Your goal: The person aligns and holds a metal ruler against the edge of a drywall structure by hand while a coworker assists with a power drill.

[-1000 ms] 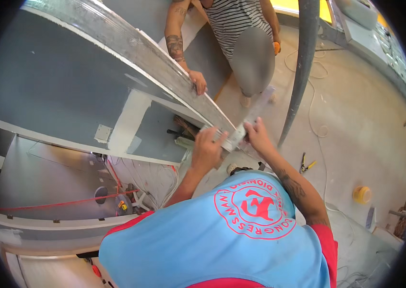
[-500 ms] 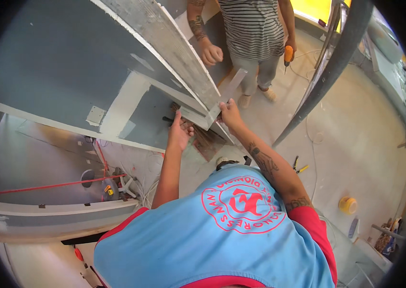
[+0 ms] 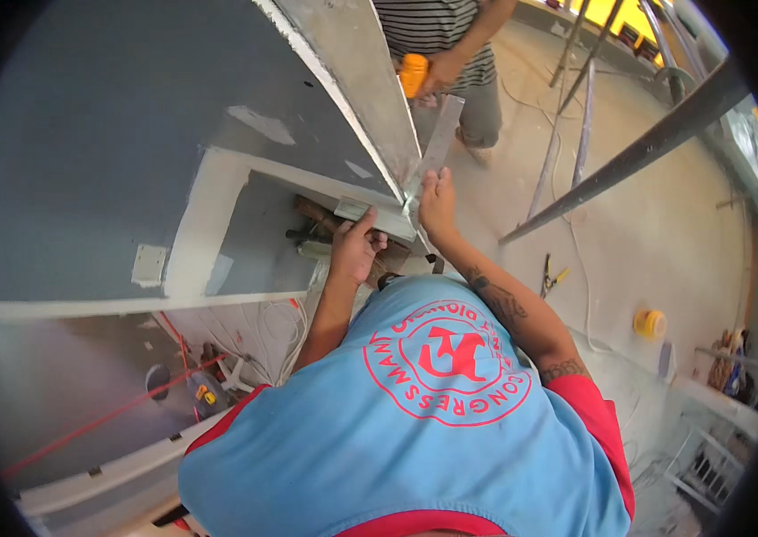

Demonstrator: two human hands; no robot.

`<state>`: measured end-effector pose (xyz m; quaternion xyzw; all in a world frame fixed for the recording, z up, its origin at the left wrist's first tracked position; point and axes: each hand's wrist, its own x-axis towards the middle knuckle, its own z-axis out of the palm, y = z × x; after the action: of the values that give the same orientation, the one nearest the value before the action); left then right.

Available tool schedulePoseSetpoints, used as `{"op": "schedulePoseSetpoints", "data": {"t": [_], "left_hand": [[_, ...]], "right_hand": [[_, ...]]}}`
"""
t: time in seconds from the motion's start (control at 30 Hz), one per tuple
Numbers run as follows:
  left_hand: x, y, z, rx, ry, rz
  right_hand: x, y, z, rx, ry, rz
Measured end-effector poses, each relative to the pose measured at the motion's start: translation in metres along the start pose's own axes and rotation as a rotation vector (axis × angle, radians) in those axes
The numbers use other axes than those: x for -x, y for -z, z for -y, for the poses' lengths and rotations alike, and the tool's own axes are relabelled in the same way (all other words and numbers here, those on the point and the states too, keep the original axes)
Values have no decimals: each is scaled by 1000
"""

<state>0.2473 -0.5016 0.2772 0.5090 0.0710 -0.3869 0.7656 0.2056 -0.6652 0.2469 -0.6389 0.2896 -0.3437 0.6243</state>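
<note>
A light grey metal strip [image 3: 440,143] meets the lower end of a grey-and-white wall panel edge [image 3: 356,72], with another pale length [image 3: 379,217] running left from the corner. I cannot tell whether the two lengths are one bent piece. My left hand [image 3: 356,251] holds the left length, thumb and fingers at its lower side. My right hand [image 3: 437,206] is closed on the strip near the corner, fingers pointing up along it. Across the panel edge, a co-worker's hand [image 3: 441,70] grips an orange power drill [image 3: 414,76] close to the strip's upper end.
Dark grey wall [image 3: 110,134] with white patches fills the left. Metal poles [image 3: 629,152] slant across the right. On the floor lie yellow-handled pliers [image 3: 553,276], a yellow tub [image 3: 650,324] and a cable [image 3: 576,242]. A red line [image 3: 101,412] crosses at lower left.
The co-worker has leaned in and brought the orange drill from their side up near the strip. My view has shifted; my right fingers now lie along the strip.
</note>
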Motion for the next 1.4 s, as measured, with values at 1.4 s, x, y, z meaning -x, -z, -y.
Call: {"op": "schedulePoseSetpoints", "data": {"t": [1.4], "left_hand": [[-21, 4, -34, -102, 64, 236]], "right_hand": [[-15, -7, -9, -259, -160, -110]]}}
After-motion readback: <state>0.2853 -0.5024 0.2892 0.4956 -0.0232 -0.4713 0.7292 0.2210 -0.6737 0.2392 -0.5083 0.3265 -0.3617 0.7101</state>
